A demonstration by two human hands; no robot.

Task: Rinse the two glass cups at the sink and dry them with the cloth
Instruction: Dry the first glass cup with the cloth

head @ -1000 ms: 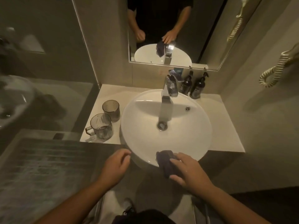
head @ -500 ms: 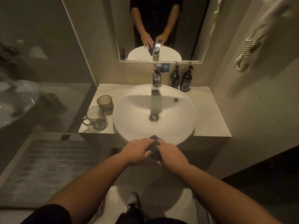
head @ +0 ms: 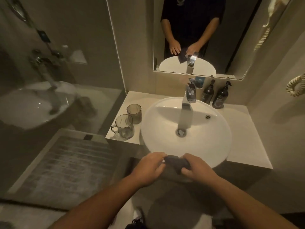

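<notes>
Two glass cups stand on the counter left of the round white sink (head: 214,146): a clear mug with a handle (head: 125,128) in front and a ribbed tumbler (head: 134,113) behind it. Both stand upright, apart from my hands. A small dark cloth (head: 175,162) is bunched at the sink's near rim. My right hand (head: 196,171) grips its right end and my left hand (head: 148,167) pinches its left end. The chrome faucet (head: 189,95) rises at the back of the sink, with no water seen running.
Two dark pump bottles (head: 217,98) stand behind the sink at the right. A mirror (head: 231,38) hangs above. A glass shower partition (head: 66,80) borders the counter's left edge, a grey mat (head: 66,166) lies on the floor, and a coiled cord (head: 295,85) hangs on the right wall.
My left hand came over from the left and took hold of the cloth beside my right hand. The view pulled back and shifted, so the sink appears farther away.
</notes>
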